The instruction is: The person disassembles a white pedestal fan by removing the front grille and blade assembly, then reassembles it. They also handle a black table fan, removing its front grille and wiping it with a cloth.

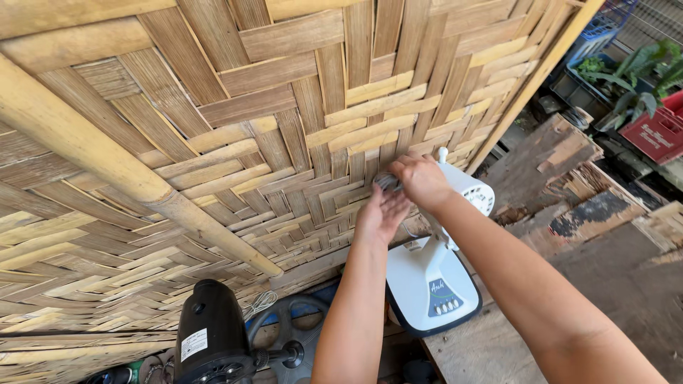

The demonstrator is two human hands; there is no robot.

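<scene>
A white stand fan without its blades stands against a woven bamboo wall (235, 128); its motor head (475, 193) is at the top and its base (430, 284) with a blue-grey button panel is below. My right hand (421, 180) is closed around a small grey part (388, 183) at the front of the motor head. My left hand (383, 212) is held open just beneath it, palm up, fingers touching the same spot.
A black fan motor (210, 331) and a grey fan blade (295, 323) lie at the bottom left. A thick bamboo pole (107, 160) crosses the wall. Broken wooden boards (569, 192) lie to the right, with a red crate (658, 131) and green plants (640, 67) beyond.
</scene>
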